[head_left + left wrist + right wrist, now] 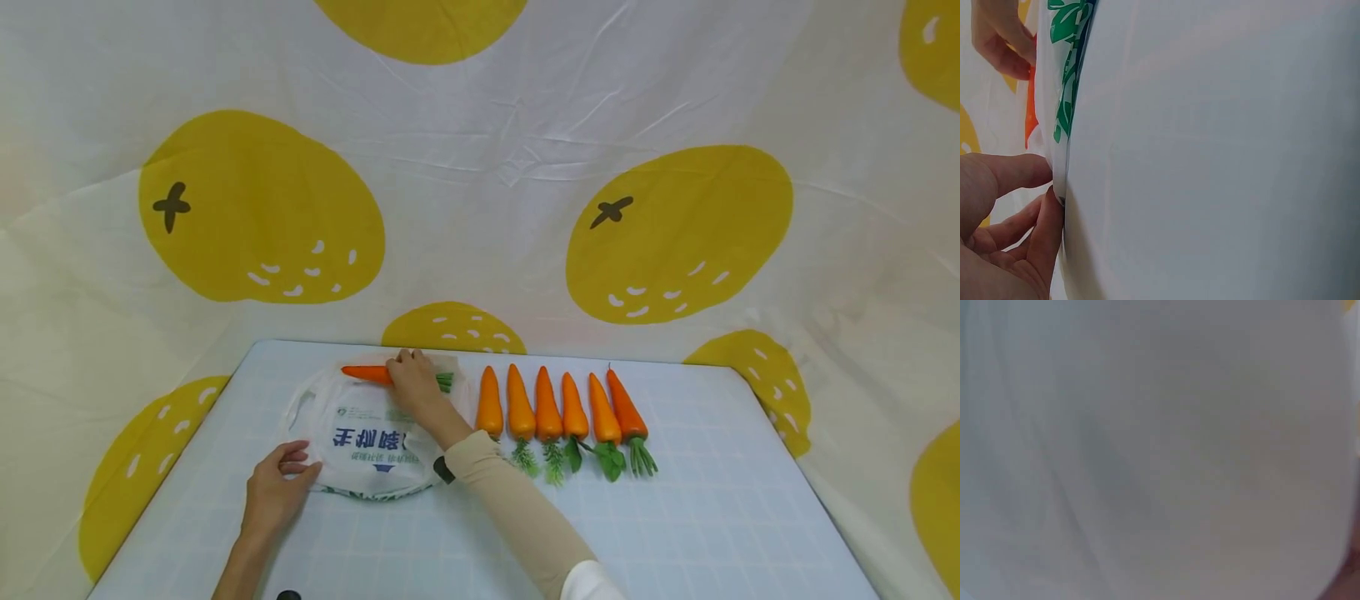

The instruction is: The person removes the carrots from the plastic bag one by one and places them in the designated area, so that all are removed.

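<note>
A white plastic bag [360, 454] with blue printed characters lies at the left of the table, its near edge rounded and marked with green leaves. My left hand [279, 490] pinches the bag's near left edge between thumb and fingertips; the left wrist view shows this hand [1013, 219] close up. Over the far part of the bag, my right hand [420, 387] grips an orange carrot [366, 374] round its middle. Its tip points left and green stalks come out at the right. Blurred whitish material [1147, 456] fills the right wrist view, hiding the carrot there.
Several carrots [548, 404] with green tops lie in a row to the right of the bag. The pale checked table [720, 500] ends at a hanging cloth [480, 208] with yellow fruit prints. A small dark object [288, 595] shows at the bottom edge.
</note>
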`<state>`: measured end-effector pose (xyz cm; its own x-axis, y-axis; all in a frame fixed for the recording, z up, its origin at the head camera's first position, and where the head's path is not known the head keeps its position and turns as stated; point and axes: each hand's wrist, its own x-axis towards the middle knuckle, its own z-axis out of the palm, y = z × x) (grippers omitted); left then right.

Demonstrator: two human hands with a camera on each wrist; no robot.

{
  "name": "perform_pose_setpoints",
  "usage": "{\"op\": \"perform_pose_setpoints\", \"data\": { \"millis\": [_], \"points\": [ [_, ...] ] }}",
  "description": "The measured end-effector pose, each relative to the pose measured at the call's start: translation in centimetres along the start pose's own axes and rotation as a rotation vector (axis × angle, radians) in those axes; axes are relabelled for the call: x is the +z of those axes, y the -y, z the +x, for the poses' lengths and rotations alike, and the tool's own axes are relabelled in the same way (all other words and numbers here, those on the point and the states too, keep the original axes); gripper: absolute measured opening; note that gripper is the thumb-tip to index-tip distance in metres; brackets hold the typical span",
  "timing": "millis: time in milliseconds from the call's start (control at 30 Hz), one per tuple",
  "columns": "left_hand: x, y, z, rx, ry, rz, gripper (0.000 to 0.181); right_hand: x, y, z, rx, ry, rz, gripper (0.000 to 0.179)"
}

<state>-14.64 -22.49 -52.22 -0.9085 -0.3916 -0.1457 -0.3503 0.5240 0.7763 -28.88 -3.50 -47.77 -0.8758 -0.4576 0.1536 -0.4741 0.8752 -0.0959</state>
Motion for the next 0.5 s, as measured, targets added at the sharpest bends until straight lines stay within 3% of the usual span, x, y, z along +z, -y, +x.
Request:
{"op": "perform_pose_setpoints", "data": {
  "millis": [500],
  "points": [
    [-0.03,0.17,0.17,-0.010,0.004,-0.005,0.048,0.73,0.71,0.98,-0.069,-0.086,-0.269,0.019]
  ]
}}
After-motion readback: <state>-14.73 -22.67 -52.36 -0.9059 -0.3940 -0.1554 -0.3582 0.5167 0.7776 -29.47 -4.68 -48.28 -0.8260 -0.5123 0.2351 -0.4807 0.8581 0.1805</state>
